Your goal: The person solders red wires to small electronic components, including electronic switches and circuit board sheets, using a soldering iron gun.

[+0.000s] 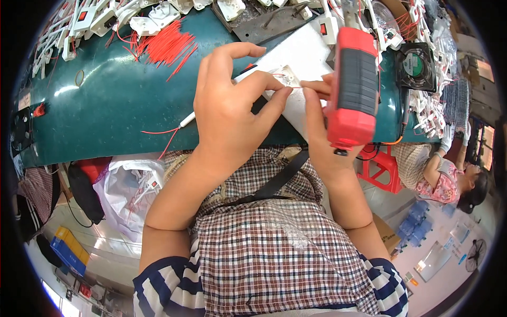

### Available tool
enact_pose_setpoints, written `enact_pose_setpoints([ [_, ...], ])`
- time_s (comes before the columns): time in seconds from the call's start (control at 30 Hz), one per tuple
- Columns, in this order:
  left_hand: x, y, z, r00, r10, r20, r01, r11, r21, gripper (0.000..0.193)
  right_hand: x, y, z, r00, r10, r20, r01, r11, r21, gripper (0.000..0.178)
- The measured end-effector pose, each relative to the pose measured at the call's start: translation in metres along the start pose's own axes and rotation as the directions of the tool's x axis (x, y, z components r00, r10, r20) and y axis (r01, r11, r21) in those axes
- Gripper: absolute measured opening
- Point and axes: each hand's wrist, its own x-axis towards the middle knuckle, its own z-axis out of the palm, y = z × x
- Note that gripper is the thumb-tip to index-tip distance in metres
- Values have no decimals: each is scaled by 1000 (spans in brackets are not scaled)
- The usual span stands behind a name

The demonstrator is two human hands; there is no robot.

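My left hand (227,100) is over the table, its thumb and forefinger pinched on a thin red wire (296,87). The fingertips of my right hand (323,121) close on the same short stretch of wire. Just beyond the fingertips is a small open white plastic housing (287,75). A white tube (187,120) with two red wires at its end sticks out under my left hand. A red-and-black handheld tool (357,87) covers much of my right hand; whether my palm grips it cannot be seen.
A bundle of red wires (166,45) lies on the green tabletop (121,105). White plastic parts (97,21) line the far edge. A white sheet (306,50) lies beneath my work. At right are a small black fan (416,66), a red stool (381,171) and a gloved person (441,177).
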Motion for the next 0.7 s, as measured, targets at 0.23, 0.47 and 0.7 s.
enact_pose_setpoints([
  [0.23, -7, 6, 16, 997, 16, -73, -7, 992, 123, 17, -19, -35, -59, 974, 225, -11, -226, 974, -35, 35],
  [0.47, -5, 6, 17, 997, 9, -75, -1, 993, 115, 18, -54, -48, -127, 931, 363, 47, -365, 929, 61, 47],
  [0.7, -8, 7, 19, 998, 9, -61, -3, 995, 98, 17, -39, -41, -131, 916, 292, 275, -243, 949, -201, 22],
])
